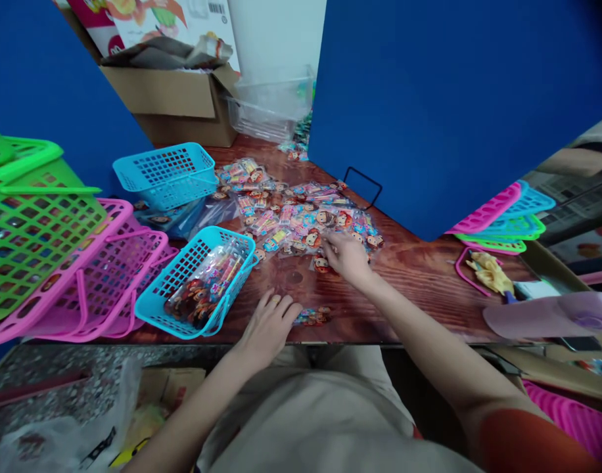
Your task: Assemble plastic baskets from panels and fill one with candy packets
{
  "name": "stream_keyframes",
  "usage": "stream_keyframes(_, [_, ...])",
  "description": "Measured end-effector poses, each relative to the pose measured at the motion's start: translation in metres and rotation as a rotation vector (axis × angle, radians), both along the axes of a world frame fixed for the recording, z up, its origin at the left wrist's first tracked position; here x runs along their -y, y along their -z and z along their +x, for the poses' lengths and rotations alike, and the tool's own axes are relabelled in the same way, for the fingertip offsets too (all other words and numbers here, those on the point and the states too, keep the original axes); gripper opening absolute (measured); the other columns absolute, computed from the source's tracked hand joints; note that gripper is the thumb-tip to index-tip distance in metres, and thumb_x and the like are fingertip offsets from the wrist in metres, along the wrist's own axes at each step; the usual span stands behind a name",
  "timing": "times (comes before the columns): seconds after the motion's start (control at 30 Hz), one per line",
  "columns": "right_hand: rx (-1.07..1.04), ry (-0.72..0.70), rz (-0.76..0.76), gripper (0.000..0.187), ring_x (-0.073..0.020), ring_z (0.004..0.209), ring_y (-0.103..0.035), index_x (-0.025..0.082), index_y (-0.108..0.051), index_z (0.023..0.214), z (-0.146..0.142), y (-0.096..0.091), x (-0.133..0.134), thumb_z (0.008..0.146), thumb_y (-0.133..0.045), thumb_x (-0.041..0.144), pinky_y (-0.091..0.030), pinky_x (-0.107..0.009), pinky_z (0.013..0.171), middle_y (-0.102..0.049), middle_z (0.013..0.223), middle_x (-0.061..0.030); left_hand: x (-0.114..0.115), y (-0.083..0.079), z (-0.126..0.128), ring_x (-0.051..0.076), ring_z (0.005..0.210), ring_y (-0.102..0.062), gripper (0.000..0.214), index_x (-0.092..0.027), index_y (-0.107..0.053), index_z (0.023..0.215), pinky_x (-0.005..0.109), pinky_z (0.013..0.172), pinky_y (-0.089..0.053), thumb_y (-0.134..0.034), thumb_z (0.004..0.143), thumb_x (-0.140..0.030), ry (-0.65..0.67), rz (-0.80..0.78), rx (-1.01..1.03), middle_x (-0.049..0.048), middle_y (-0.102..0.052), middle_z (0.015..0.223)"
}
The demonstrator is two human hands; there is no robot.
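My right hand (pixel 349 257) reaches into the near edge of a spread pile of small clear packets (pixel 286 213) with printed cartoon faces. Its fingers are bent together on a packet (pixel 321 264) at that edge; the fingertips are partly hidden. My left hand (pixel 272 323) lies palm down near the table's front edge, fingers apart, a ring on one. Just beyond its fingertips, a few similar packets (pixel 315 316) rest on the wood. Left of this hand stands a light-blue basket (pixel 156 316) with a clear bag of printed pieces (pixel 205 286) inside.
Stacked green (pixel 39 223) and pink baskets (pixel 108 272) crowd the left side. Behind are another blue basket (pixel 165 174), a cardboard box (pixel 167 95) and a clear bin (pixel 271 102). A blue panel (pixel 429 112) closes off the back right. A pinkish bottle (pixel 532 318) lies at right.
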State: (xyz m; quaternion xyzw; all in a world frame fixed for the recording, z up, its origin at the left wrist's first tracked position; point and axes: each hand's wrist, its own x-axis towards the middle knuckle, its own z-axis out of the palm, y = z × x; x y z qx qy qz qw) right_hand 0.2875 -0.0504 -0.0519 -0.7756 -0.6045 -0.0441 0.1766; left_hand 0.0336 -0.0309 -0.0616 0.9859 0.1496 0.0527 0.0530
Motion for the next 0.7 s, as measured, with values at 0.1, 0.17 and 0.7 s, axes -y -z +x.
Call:
stream_keyframes(0.1, [0.022, 0.138, -0.031, 0.044, -0.0323, 0.112, -0.051, 0.009, -0.060, 0.122, -0.006, -0.004, -0.045, 0.096, -0.044, 0.041, -0.042, -0.041, 0.093, -0.062, 0.118, -0.0194, 0.002, 0.000, 0.005, 0.022, 0.097, -0.052, 0.031, -0.021, -0.053, 0.109, 0.047, 0.109, -0.034, -0.048, 0.083, -0.005, -0.006, 0.013, 0.001, 0.0041, -0.058, 0.103])
stream_keyframes(0.17, [0.020, 0.170, -0.138, 0.046, -0.0358, 0.114, -0.049, 0.007, -0.062, 0.117, -0.010, -0.001, -0.066, 0.092, -0.051, 0.043, -0.043, -0.043, 0.090, -0.059, 0.121, -0.0226, 0.003, 0.001, 0.006, 0.022, 0.098, -0.051, 0.032, -0.021, -0.052, 0.109, 0.047, 0.109, -0.034, -0.049, 0.082, -0.005, -0.022, 0.019, -0.003, 0.0040, -0.057, 0.104])
stream_keyframes(0.7, [-0.206, -0.310, 0.154, 0.026, -0.0234, 0.096, -0.055, 0.020, -0.070, 0.098, 0.001, 0.008, 0.039, 0.096, -0.046, 0.028, -0.042, -0.039, 0.088, -0.067, 0.101, -0.0098, -0.001, 0.002, 0.005, 0.029, 0.121, -0.045, 0.026, -0.018, -0.056, 0.106, 0.053, 0.110, -0.036, -0.051, 0.082, -0.008, -0.015, 0.028, 0.119, 0.0123, -0.052, 0.123])
